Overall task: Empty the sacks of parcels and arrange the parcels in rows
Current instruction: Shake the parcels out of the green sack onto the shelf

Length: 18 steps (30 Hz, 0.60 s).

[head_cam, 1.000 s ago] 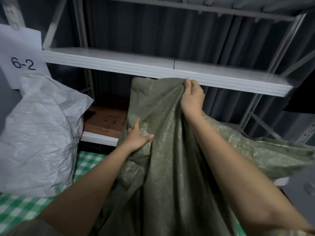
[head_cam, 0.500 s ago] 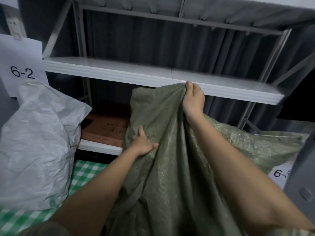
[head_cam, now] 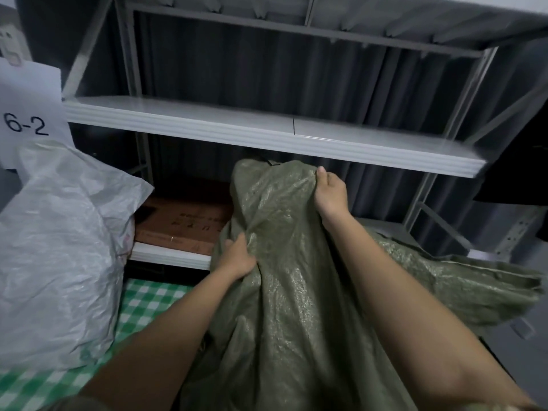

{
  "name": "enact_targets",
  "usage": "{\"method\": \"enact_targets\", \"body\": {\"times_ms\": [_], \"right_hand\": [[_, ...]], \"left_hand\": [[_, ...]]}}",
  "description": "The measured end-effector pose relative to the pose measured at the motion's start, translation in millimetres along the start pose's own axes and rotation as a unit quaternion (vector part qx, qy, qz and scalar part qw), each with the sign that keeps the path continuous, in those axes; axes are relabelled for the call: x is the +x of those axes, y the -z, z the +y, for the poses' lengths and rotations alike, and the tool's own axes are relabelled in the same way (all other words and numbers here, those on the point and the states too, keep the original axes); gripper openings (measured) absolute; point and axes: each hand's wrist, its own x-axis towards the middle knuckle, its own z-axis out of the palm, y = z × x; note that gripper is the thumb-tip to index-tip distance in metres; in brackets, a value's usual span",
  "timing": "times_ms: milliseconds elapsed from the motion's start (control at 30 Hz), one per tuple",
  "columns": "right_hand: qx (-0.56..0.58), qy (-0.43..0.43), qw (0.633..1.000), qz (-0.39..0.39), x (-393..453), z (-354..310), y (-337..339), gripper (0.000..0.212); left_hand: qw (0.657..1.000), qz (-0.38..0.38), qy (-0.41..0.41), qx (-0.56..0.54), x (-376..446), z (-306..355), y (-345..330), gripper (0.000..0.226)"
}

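Green woven sack filling the centre and running down to 6 o'clock, pulled up toward the white shelf at 12 o'clock. White woven sack slumped at 9 o'clock on green checked cloth. Brown cardboard box behind, on a lower shelf. Right hand gripping the green sack's top edge; left hand clutching a fold lower down. Paper label reading "6-2" at 10 o'clock.

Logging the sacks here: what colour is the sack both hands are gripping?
Olive green, a woven, slightly shiny sack, seen in the head view, the only one.
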Motion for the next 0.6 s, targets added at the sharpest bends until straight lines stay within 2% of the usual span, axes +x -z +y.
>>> {"method": "enact_targets", "body": {"times_ms": [67, 133, 167, 233, 300, 333, 433, 500, 567, 600], "right_hand": [[-0.002, 0.015, 0.999, -0.034, -1, 1, 2, 0.035], [-0.016, 0.035, 0.994, -0.099, -6, 4, 8, 0.037], [-0.058, 0.048, 0.987, -0.14, -9, 6, 12, 0.044], [-0.25, 0.073, 0.943, -0.207, -15, 6, 20, 0.085], [-0.426, 0.075, 0.876, -0.213, -20, 4, 27, 0.124], [-0.464, 0.049, 0.857, -0.218, -20, 6, 29, 0.134], [-0.469, -0.073, 0.835, -0.279, -16, 27, 31, 0.155], [-0.414, -0.123, 0.852, -0.296, -17, 45, 30, 0.167], [-0.362, -0.143, 0.875, -0.287, -21, 59, 26, 0.164], [-0.354, -0.144, 0.883, -0.271, -25, 64, 24, 0.154]], "left_hand": [[1.0, 0.008, -0.002, 0.018, 4, -4, 4, 0.044], [0.999, 0.014, 0.011, 0.03, 9, -9, 6, 0.043], [0.999, 0.01, 0.017, 0.033, 11, -11, 6, 0.044], [0.999, 0.005, 0.023, 0.034, 11, -14, 7, 0.044], [0.999, 0.001, 0.025, 0.033, 13, -16, 7, 0.044], [0.999, 0.002, 0.022, 0.032, 14, -16, 8, 0.045], [1.0, 0.002, 0.018, 0.023, 13, -14, 12, 0.055], [1.0, -0.011, 0.019, 0.021, 10, -12, 17, 0.062], [0.999, -0.041, 0.028, 0.018, 9, -9, 20, 0.063], [0.998, -0.056, 0.03, 0.02, 10, -8, 23, 0.066]]}}
